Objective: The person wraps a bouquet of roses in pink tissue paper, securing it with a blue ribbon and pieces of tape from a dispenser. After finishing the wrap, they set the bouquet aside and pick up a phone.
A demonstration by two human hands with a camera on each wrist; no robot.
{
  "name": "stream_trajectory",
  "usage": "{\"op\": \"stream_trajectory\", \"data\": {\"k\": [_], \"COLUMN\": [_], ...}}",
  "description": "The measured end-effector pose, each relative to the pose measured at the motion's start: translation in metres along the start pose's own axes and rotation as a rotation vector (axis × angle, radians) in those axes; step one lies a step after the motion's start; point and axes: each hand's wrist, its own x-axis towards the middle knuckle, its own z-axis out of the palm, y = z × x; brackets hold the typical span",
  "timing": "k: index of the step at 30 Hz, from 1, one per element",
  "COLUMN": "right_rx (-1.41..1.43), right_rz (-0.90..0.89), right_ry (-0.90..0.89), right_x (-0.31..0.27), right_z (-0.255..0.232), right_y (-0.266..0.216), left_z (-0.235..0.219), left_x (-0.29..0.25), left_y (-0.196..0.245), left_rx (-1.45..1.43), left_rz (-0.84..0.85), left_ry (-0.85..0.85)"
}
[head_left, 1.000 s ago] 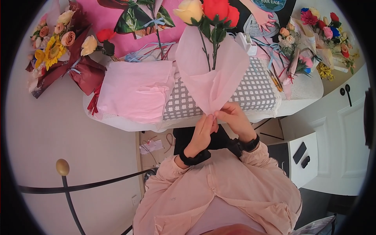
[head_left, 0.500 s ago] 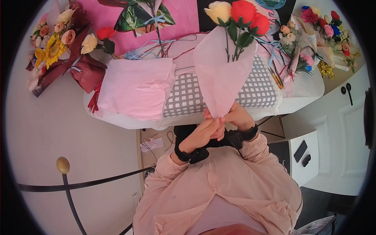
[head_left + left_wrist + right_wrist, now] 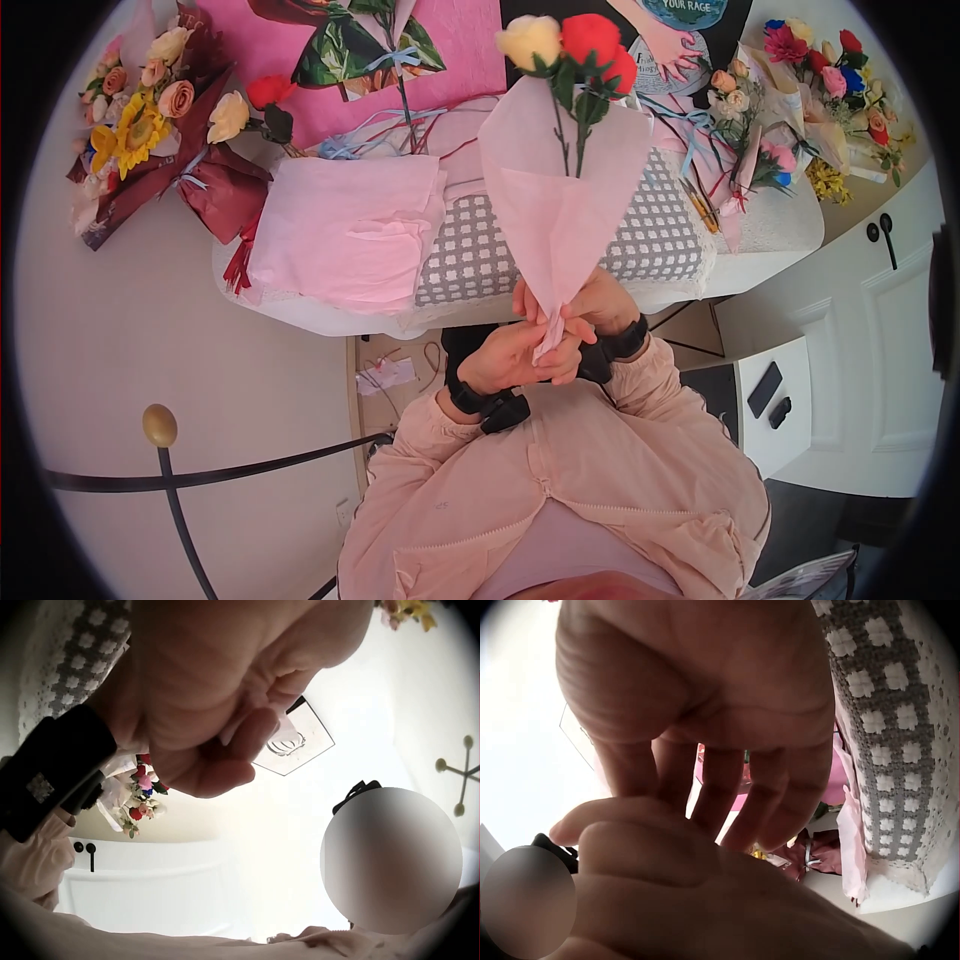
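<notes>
A bouquet wrapped in pale pink paper (image 3: 565,225) stands upright in front of me, narrowing to a twisted tail at the bottom. From its top rise a cream rose (image 3: 530,43) and red roses (image 3: 590,42) on green stems. My left hand (image 3: 508,360) grips the gathered lower end, its fingers curled round it. On the other side, my right hand (image 3: 607,303) holds the paper just above, fingers behind the cone. A sliver of pink paper shows at the left fingers (image 3: 251,742) in the left wrist view. The lower stems are hidden by the paper.
Folded pink paper (image 3: 340,235) lies on the table left of a grey-and-white checked cloth (image 3: 660,225). Finished bouquets stand at left (image 3: 150,140) and right (image 3: 840,90). Ribbons (image 3: 425,128) trail along the back, and scissors (image 3: 704,205) lie at right.
The bouquet swung right, then back left and lower. My hands went from pinching the paper's tip with fingertips to wrapping round its lower end, with the twisted tail now showing between them.
</notes>
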Motion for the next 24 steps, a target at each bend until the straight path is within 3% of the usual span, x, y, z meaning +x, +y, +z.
{"op": "stream_trajectory", "data": {"k": [3, 5, 9, 14, 21, 24], "right_rx": [-0.045, -0.094, -0.219, -0.202, -0.368, -0.524], "right_rz": [-0.023, 0.032, 0.22, 0.062, -0.092, -0.258], "right_ry": [-0.027, 0.097, 0.147, 0.26, 0.456, 0.598], "right_x": [0.003, 0.001, -0.002, 0.01, 0.008, 0.004], "right_z": [0.001, 0.006, -0.003, 0.004, 0.027, 0.038], "right_y": [-0.002, -0.01, -0.022, -0.01, 0.001, 0.008], "left_z": [-0.001, 0.0, 0.011, 0.001, -0.015, -0.024], "left_x": [-0.001, -0.001, -0.001, 0.011, 0.016, 0.021], "left_y": [0.003, 0.005, 0.014, 0.0, -0.007, -0.011], "left_rx": [0.07, 0.169, 0.554, 1.053, 1.418, 1.559], "left_rz": [0.026, 0.079, 0.039, 0.331, 0.54, 0.647], "left_ry": [0.042, 0.127, 0.449, 0.788, 0.928, 0.973]}}
